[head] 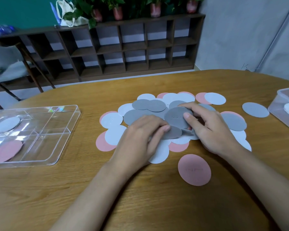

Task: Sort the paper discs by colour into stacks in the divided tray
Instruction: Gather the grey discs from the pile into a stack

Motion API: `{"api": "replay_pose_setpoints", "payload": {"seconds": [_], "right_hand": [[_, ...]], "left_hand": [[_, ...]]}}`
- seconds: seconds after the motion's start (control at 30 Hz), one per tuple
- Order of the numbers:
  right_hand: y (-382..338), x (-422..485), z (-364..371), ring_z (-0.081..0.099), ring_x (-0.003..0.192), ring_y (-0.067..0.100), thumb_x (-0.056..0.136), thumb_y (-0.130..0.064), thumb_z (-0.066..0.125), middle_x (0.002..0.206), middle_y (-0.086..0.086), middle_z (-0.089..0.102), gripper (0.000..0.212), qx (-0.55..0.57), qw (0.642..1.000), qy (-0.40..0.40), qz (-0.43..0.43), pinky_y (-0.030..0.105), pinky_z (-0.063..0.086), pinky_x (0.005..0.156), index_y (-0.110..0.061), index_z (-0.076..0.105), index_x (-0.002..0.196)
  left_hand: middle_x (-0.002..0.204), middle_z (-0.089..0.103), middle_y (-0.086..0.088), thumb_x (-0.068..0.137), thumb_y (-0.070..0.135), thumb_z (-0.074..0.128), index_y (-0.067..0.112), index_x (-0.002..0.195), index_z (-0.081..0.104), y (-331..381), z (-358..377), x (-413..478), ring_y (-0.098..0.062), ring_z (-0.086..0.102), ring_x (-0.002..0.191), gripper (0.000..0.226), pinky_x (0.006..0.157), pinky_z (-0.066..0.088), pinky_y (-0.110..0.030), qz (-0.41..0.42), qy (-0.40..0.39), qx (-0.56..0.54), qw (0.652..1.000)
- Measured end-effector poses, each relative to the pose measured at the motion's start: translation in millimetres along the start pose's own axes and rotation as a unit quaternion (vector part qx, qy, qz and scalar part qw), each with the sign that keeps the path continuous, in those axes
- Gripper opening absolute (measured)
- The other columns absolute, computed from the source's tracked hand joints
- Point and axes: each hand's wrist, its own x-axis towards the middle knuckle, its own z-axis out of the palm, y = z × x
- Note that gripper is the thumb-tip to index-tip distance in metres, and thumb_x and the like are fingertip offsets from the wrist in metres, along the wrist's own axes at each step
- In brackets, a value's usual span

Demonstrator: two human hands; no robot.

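A heap of grey, white and pink paper discs (147,105) lies spread over the middle of the wooden table. My right hand (208,129) pinches a grey disc (175,118) lifted at a tilt above the heap. My left hand (140,139) rests on the heap, its fingers on another grey disc (173,133). The clear divided tray (57,130) stands at the left; a white disc (7,124) lies in its far-left compartment and a pink disc (6,150) in its near-left one. One pink disc (194,170) lies alone near me, one grey disc (255,110) alone to the right.
A clear plastic box (281,110) with white discs inside sits at the table's right edge. Behind the table stand a dark open shelf unit (123,47) with potted plants on top and a chair (7,64) at the left.
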Motion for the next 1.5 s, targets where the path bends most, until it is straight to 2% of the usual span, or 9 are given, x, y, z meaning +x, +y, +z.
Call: {"api": "replay_pose_setpoints", "payload": {"seconds": [0.17, 0.33, 0.43, 0.63, 0.87, 0.97, 1.17, 1.33, 1.5], "right_hand": [[-5, -3, -1, 0.063, 0.096, 0.014, 0.109, -0.025, 0.044, 0.104, -0.013, 0.069, 0.027, 0.005, 1.0, -0.023, -0.002, 0.047, 0.053, 0.078, -0.038, 0.063, 0.122], [-7, -4, 1, 0.065, 0.096, 0.01, 0.108, -0.019, 0.046, 0.097, -0.017, 0.07, 0.028, 0.039, 0.997, -0.066, -0.008, 0.03, 0.053, 0.075, -0.031, 0.066, 0.122], [-6, -4, 4, 0.064, 0.078, 0.013, 0.108, -0.017, 0.047, 0.081, -0.013, 0.067, 0.029, 0.05, 0.996, -0.073, 0.001, 0.029, 0.052, 0.071, -0.031, 0.067, 0.124], [-3, -1, 3, 0.057, 0.066, 0.013, 0.107, -0.021, 0.043, 0.075, 0.0, 0.063, 0.033, 0.13, 0.988, -0.075, 0.034, 0.026, 0.042, 0.064, -0.034, 0.069, 0.124], [-15, -5, 6, 0.067, 0.072, 0.016, 0.105, -0.021, 0.055, 0.092, -0.012, 0.073, 0.026, 0.099, 0.989, -0.107, 0.028, 0.023, 0.056, 0.071, -0.03, 0.065, 0.127], [-12, -4, 4, 0.066, 0.073, 0.01, 0.105, -0.021, 0.054, 0.088, -0.018, 0.07, 0.023, 0.055, 0.994, -0.084, 0.031, 0.021, 0.054, 0.07, -0.031, 0.064, 0.123], [-10, -1, -2, 0.062, 0.083, -0.009, 0.106, -0.018, 0.052, 0.094, -0.023, 0.068, 0.024, 0.032, 0.998, -0.018, 0.043, 0.008, 0.045, 0.068, -0.035, 0.06, 0.119], [-9, -2, 0, 0.063, 0.092, -0.002, 0.106, -0.022, 0.052, 0.095, -0.023, 0.069, 0.023, 0.005, 0.999, -0.026, 0.046, 0.014, 0.049, 0.068, -0.04, 0.06, 0.118], [-7, -2, 2, 0.062, 0.075, 0.01, 0.106, -0.023, 0.049, 0.084, -0.013, 0.066, 0.025, 0.01, 0.998, -0.038, 0.042, 0.042, 0.053, 0.075, -0.036, 0.065, 0.12]], "left_hand": [[0.084, 0.066, 0.014, 0.101, 0.02, 0.066, 0.016, 0.092, 0.075, 0, 1, 3, -0.007, 0.059, 0.079, 0.013, 0.07, 0.041, -0.016, -0.097, 0.054, -0.094, 0.989], [0.086, 0.075, 0.012, 0.1, 0.024, 0.069, 0.025, 0.096, 0.078, -3, 4, 2, -0.015, 0.067, 0.077, 0.01, 0.072, 0.056, -0.041, -0.185, 0.08, -0.176, 0.964], [0.084, 0.075, 0.016, 0.099, 0.024, 0.071, 0.027, 0.095, 0.079, -4, 5, 3, -0.013, 0.066, 0.07, 0.009, 0.069, 0.056, -0.038, -0.209, 0.087, -0.173, 0.958], [0.084, 0.078, 0.016, 0.096, 0.024, 0.074, 0.022, 0.098, 0.083, -1, 5, 1, -0.008, 0.072, 0.073, 0.009, 0.073, 0.058, -0.028, -0.227, 0.079, -0.167, 0.956], [0.072, 0.075, 0.008, 0.087, 0.027, 0.084, 0.019, 0.089, 0.079, 5, 8, 1, -0.011, 0.071, 0.063, 0.01, 0.066, 0.057, -0.026, -0.251, 0.101, -0.17, 0.948], [0.074, 0.07, 0.012, 0.081, 0.041, 0.087, 0.026, 0.097, 0.076, 3, 7, 1, -0.006, 0.063, 0.063, 0.024, 0.063, 0.049, -0.019, -0.241, 0.052, -0.102, 0.964], [0.098, 0.062, 0.019, 0.069, 0.064, 0.086, 0.036, 0.109, 0.075, -6, -1, 0, 0.002, 0.058, 0.092, 0.05, 0.075, 0.046, -0.023, -0.163, -0.194, -0.037, 0.967], [0.101, 0.062, 0.018, 0.067, 0.053, 0.093, 0.034, 0.11, 0.079, -8, -5, 1, -0.002, 0.06, 0.095, 0.049, 0.078, 0.045, -0.018, -0.156, -0.202, -0.054, 0.965], [0.091, 0.066, 0.013, 0.068, 0.038, 0.096, 0.028, 0.094, 0.077, -6, -5, 3, -0.007, 0.056, 0.078, 0.034, 0.066, 0.039, -0.012, -0.156, -0.177, -0.077, 0.969]]}}
